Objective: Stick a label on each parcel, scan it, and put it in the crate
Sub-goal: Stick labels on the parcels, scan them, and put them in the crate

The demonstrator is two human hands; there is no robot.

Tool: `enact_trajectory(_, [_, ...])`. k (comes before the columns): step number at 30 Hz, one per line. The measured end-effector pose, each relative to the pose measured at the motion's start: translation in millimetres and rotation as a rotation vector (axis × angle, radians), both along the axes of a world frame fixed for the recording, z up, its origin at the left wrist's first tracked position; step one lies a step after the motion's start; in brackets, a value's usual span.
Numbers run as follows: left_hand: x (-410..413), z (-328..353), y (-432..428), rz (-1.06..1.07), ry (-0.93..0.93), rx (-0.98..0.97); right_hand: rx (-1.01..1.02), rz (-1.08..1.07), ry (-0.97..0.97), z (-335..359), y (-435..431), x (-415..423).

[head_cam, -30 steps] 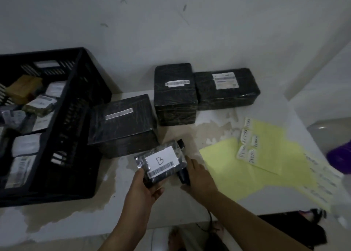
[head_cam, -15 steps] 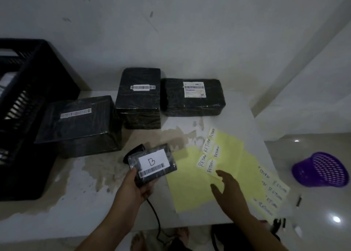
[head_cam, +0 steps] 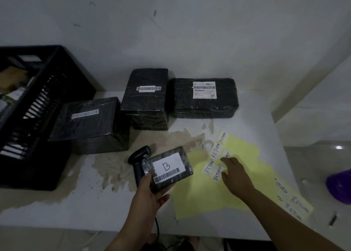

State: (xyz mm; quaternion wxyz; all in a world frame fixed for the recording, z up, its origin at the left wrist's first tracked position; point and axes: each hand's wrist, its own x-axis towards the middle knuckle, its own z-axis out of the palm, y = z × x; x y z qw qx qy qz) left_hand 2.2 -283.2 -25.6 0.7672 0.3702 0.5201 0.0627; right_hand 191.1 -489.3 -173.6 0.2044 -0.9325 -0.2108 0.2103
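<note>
My left hand [head_cam: 147, 194] grips a small black parcel [head_cam: 169, 168] with a white label marked "B" and a barcode, held just above the table. A black barcode scanner [head_cam: 137, 160] lies on the table right behind the parcel, its cable running off the front edge. My right hand [head_cam: 234, 172] reaches out flat over the white "RETURN" labels [head_cam: 216, 150] on a yellow backing sheet [head_cam: 207, 193], fingertips touching one of them. The black crate [head_cam: 40, 121] stands at the left with several parcels inside.
Three larger black wrapped parcels stand at the back of the white table [head_cam: 89, 207]: one [head_cam: 89, 123] next to the crate, one [head_cam: 147, 98] in the middle, one [head_cam: 203, 98] at the right. More labels [head_cam: 292, 199] lie at the table's right edge. A purple basket [head_cam: 340, 186] sits on the floor.
My right hand let go of the scanner and moved right onto the RETURN labels. The scanner now lies on the table. My left hand kept hold of the small parcel.
</note>
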Motion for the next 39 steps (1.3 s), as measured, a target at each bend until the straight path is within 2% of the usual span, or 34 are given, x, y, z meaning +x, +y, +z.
enact_trajectory(9, [8, 7, -3, 0.049, -0.022, 0.027, 0.022, -0.021, -0.087, -2, 2, 0])
enact_trajectory(19, [13, 6, -4, 0.065, -0.019, 0.020, -0.051, 0.018, -0.087, -5, -2, -3])
enact_trajectory(26, [6, 7, -9, 0.060, -0.019, 0.016, 0.098, 0.004, -0.097, 0, -10, -4])
enact_trajectory(31, [1, 9, -11, 0.060, -0.040, 0.025, 0.212, -0.143, 0.064, 13, -17, -9])
enact_trajectory(36, [-1, 10, -15, 0.087, -0.055, 0.013, 0.277, -0.152, 0.303, 34, -20, -13])
enact_trajectory(39, [0, 11, -16, 0.085, -0.077, 0.013, 0.407, -0.235, 0.385, 57, -10, -22])
